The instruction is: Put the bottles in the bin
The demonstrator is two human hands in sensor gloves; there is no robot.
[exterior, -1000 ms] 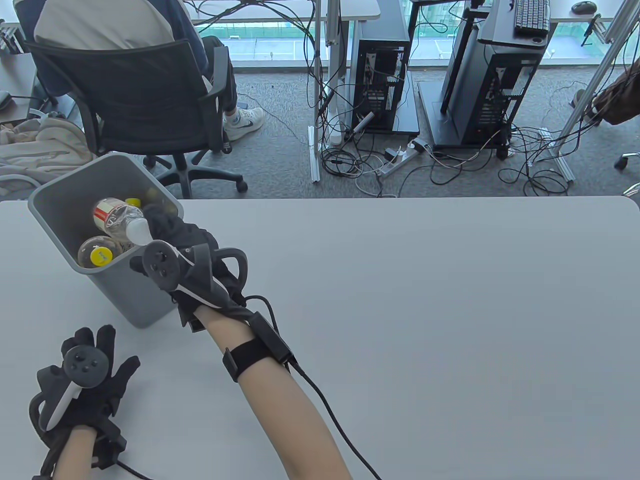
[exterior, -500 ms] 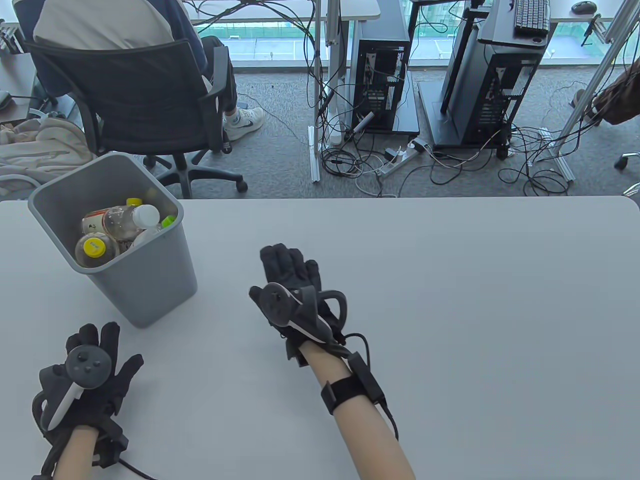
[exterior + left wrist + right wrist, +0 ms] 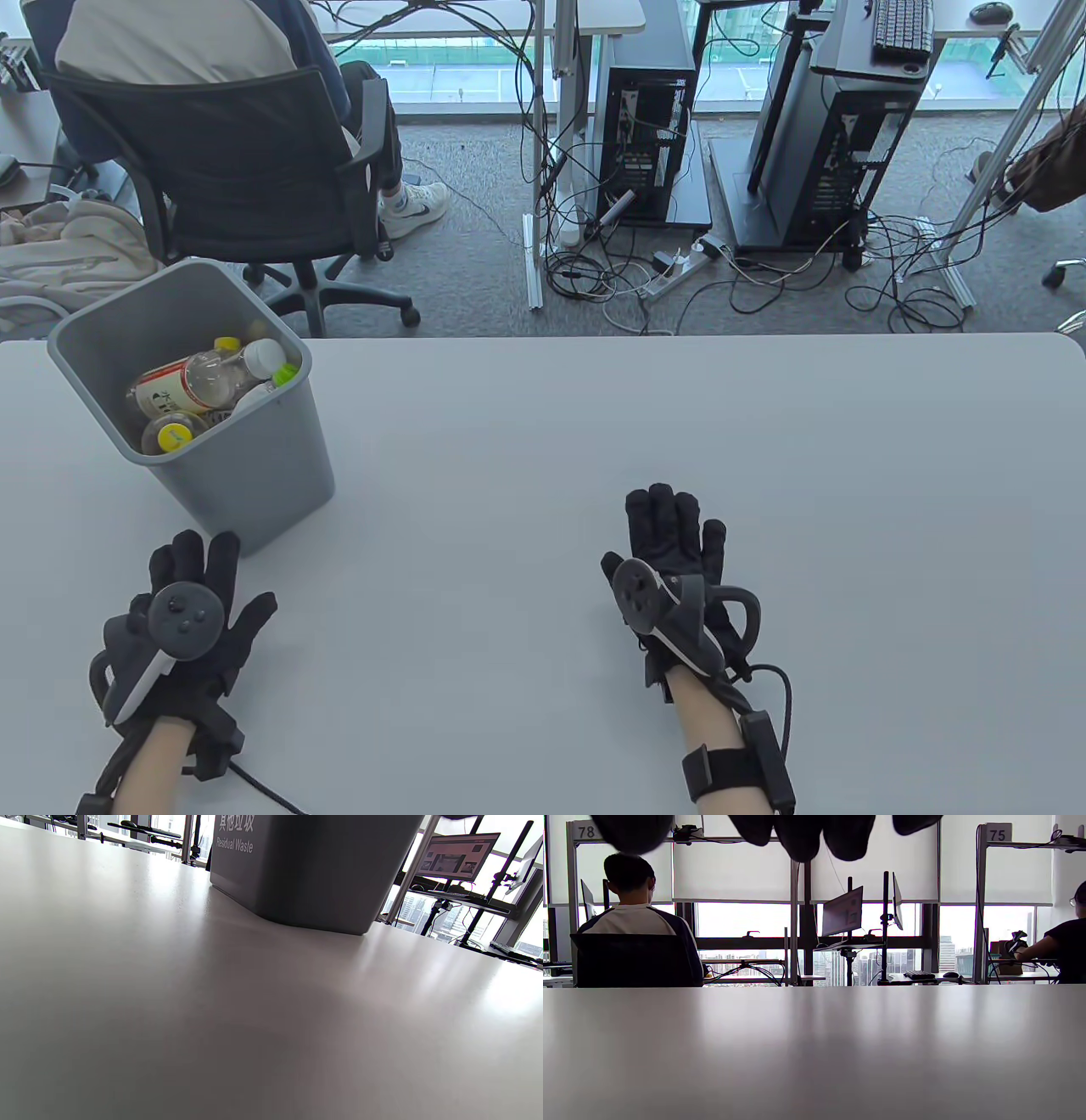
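Note:
A grey bin [image 3: 246,475] stands on the table's left side and holds several clear plastic bottles [image 3: 199,382] with white, yellow and green caps. The bin's wall marked "Residual Waste" also shows in the left wrist view [image 3: 314,870]. My left hand [image 3: 199,564] lies flat on the table just in front of the bin, fingers spread, holding nothing. My right hand [image 3: 670,518] lies flat on the table well right of the bin, fingers stretched out, holding nothing. Its fingertips [image 3: 801,836] hang in at the top of the right wrist view.
The white table [image 3: 679,441] stretches far to the right. Behind its far edge are an office chair [image 3: 229,178] with a seated person, computer towers [image 3: 645,127] and floor cables.
My right hand let go of a white-capped bottle over the bin, and the bottle settled among the others. The hand then drew back right and toward me. My left hand shifted slightly right.

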